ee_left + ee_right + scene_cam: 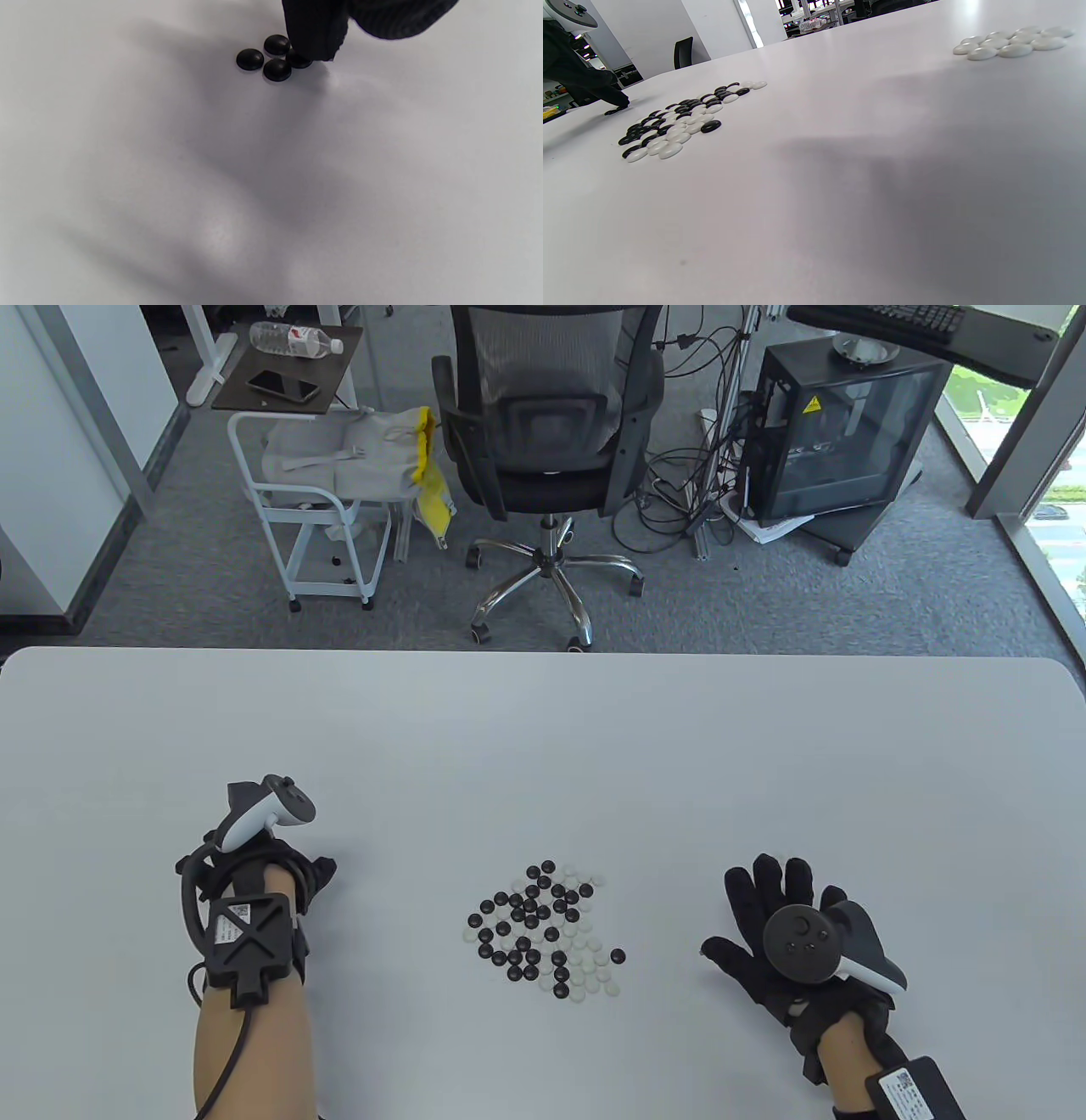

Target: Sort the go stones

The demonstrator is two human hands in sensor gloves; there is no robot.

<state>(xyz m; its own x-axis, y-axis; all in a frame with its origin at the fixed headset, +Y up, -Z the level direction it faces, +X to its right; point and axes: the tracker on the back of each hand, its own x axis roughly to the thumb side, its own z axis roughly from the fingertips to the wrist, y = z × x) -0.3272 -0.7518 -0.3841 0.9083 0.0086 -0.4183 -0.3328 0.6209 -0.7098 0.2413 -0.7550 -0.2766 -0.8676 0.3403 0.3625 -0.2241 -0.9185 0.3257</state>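
Note:
A mixed pile of black and white Go stones [547,929] lies in the middle of the white table [543,729]; it also shows in the right wrist view as the pile [674,123]. My left hand [316,875] is left of the pile, fingers pointing down at the table. In the left wrist view, several black stones [271,57] sit in a small cluster, and one fingertip [314,40] touches the nearest one while the thumb stays apart. My right hand [768,899] lies flat with fingers spread, right of the pile. A separate group of white stones [1009,42] shows only in the right wrist view.
Beyond the table's far edge stand an office chair [543,441], a white cart [322,492] and a black computer case [836,441]. Bare tabletop stretches behind the pile and between it and each hand.

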